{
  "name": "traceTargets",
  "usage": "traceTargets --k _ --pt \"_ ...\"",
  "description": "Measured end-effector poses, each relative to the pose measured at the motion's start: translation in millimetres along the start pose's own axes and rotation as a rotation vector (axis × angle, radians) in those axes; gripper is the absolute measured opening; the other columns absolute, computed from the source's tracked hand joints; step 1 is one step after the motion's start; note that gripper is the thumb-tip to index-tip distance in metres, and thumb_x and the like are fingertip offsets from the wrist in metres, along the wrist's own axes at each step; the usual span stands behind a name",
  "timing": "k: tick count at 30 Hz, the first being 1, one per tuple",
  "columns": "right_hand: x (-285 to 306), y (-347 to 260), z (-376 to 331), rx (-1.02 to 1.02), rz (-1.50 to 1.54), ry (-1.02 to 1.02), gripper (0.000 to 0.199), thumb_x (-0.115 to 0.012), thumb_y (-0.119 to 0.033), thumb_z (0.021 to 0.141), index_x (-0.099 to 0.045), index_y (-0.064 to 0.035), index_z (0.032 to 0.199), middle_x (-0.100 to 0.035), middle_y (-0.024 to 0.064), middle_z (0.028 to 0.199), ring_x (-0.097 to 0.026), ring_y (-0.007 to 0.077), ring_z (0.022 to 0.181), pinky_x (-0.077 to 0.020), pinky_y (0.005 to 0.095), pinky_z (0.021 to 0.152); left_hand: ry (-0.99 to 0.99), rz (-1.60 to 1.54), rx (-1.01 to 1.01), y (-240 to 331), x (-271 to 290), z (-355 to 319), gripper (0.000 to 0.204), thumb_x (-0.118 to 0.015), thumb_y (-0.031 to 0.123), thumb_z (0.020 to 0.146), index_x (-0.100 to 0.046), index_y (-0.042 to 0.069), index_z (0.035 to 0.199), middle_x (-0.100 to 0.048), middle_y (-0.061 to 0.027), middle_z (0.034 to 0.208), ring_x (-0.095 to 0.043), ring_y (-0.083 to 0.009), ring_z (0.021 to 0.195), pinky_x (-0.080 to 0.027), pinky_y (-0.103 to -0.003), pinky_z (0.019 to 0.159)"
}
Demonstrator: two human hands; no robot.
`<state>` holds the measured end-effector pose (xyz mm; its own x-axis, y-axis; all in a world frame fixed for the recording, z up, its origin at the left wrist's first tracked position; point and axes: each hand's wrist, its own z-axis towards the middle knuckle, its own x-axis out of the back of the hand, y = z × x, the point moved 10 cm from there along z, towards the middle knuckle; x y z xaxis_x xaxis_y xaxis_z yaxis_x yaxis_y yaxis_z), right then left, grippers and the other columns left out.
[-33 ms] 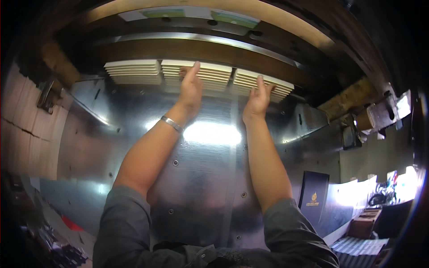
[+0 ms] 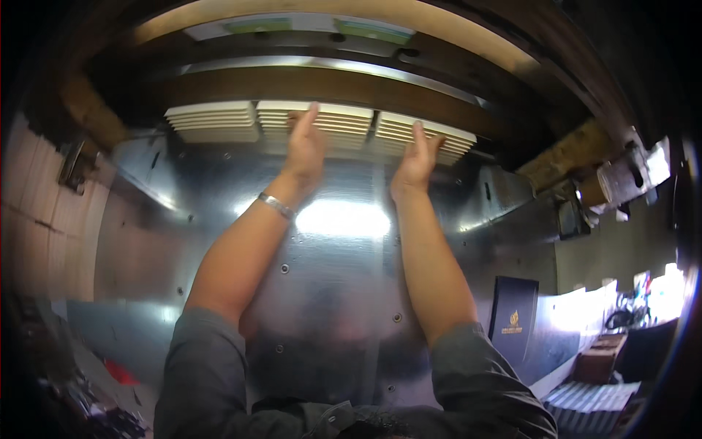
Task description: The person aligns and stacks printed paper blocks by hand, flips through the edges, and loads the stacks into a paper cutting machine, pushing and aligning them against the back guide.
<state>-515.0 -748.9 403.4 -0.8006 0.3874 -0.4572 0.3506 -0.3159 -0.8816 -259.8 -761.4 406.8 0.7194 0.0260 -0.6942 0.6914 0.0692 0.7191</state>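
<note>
Three cream-coloured stacks of layered paper or booklets stand in a row at the far end of a shiny metal table [image 2: 336, 300]: a left stack [image 2: 212, 123], a middle stack [image 2: 340, 121] and a right stack [image 2: 393, 130]. My left hand [image 2: 303, 150], below a metal wristband [image 2: 276, 204], touches the front of the middle stack with thumb raised and fingers apart. Against the front of the right stack rests my right hand [image 2: 415, 161], its thumb up and fingers spread outward. Neither hand wraps round a stack; some fingertips are hard to make out.
A dark beam [image 2: 322, 82] crosses behind the stacks. Metal side guides [image 2: 504, 186] edge the table. A dark blue folder [image 2: 513, 314] with a gold emblem stands at right, near a metal bracket [image 2: 632, 175]. Pale stacked sheets [image 2: 51, 212] rise at left.
The whole view has shifted slightly, so the stacks and both hands appear a little farther left. The hands keep the same places against the stacks.
</note>
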Motion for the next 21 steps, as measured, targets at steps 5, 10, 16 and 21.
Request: traceTargets --k 5,10,16,21 --pt "-19.0 -1.2 -1.9 0.026 -0.015 -0.097 0.109 -0.065 -0.032 0.101 0.015 0.0077 0.162 0.017 0.0187 0.174 0.006 0.0241 0.162 0.0021 0.0362 0.129 -0.062 0.071 -0.019 11.7 -11.1 -7.6 0.027 -0.052 0.039 0.111 -0.042 0.02 0.094 -0.039 0.0063 0.091 -0.036 -0.0092 0.09 -0.034 -0.033 0.09" --pt "-18.1 0.8 1.6 0.009 0.014 -0.158 0.113 -0.067 -0.035 0.1 0.019 0.0069 0.161 0.025 0.0204 0.172 0.015 0.0234 0.161 0.004 0.0365 0.129 -0.042 0.177 -0.009 -3.5 -9.5 -7.4 0.026 -0.053 0.04 0.11 -0.04 0.019 0.117 -0.035 0.0049 0.119 -0.032 -0.0091 0.126 -0.017 -0.036 0.124" --pt "-22.2 -15.2 -13.7 0.023 -0.133 -0.072 0.115 -0.067 -0.045 0.098 0.012 0.0096 0.161 0.02 0.0276 0.171 0.02 0.0308 0.16 0.0086 0.0412 0.129 -0.186 0.095 0.019 3.5 -26.8 -15.6 0.026 -0.05 0.04 0.111 -0.04 0.017 0.115 -0.037 0.0039 0.118 -0.034 -0.0092 0.123 -0.019 -0.036 0.123" --pt "-30.5 -23.0 -27.3 0.049 -0.227 -0.007 0.119 -0.068 -0.052 0.095 0.008 0.0109 0.162 0.015 0.0321 0.171 0.021 0.0358 0.16 0.011 0.0443 0.128 -0.35 0.076 0.048 5.0 -20.4 -6.8 0.03 -0.046 0.042 0.112 -0.041 0.015 0.101 -0.039 0.0006 0.101 -0.039 -0.0136 0.098 -0.035 -0.036 0.105"
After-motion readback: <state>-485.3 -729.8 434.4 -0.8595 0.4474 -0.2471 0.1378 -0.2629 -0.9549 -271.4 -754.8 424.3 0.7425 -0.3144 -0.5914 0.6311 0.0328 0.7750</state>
